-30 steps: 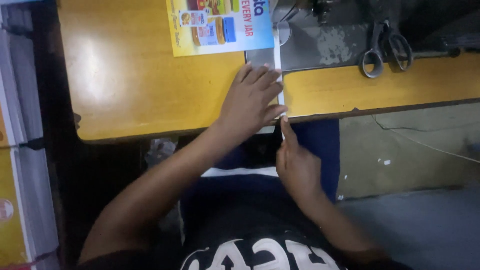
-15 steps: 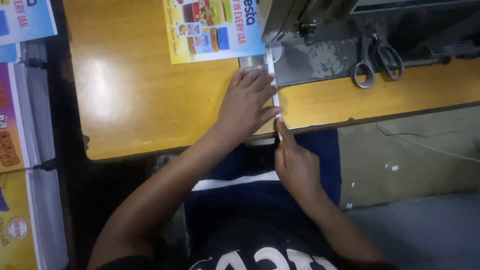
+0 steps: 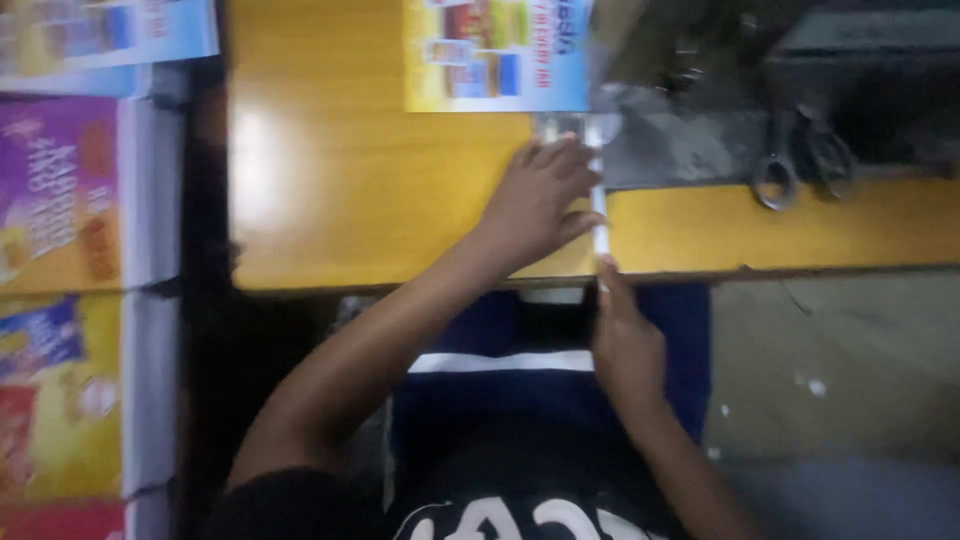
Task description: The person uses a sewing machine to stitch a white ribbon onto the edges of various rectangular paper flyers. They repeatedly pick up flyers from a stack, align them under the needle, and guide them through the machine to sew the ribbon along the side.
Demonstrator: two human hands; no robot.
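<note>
the left hand (image 3: pixel 540 200) still presses flat on the white strip (image 3: pixel 600 215) at the table's (image 3: pixel 350 220) front edge, while the right hand (image 3: pixel 625 345) keeps its fingers pinched on the strip's near end, little changed.

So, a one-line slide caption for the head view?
Left hand flattens white strip on yellow table; right hand pinches its end.

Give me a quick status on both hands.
Left hand flat on white strip. Right hand pinching its near end at table edge. Scissors off right, clear.
</note>
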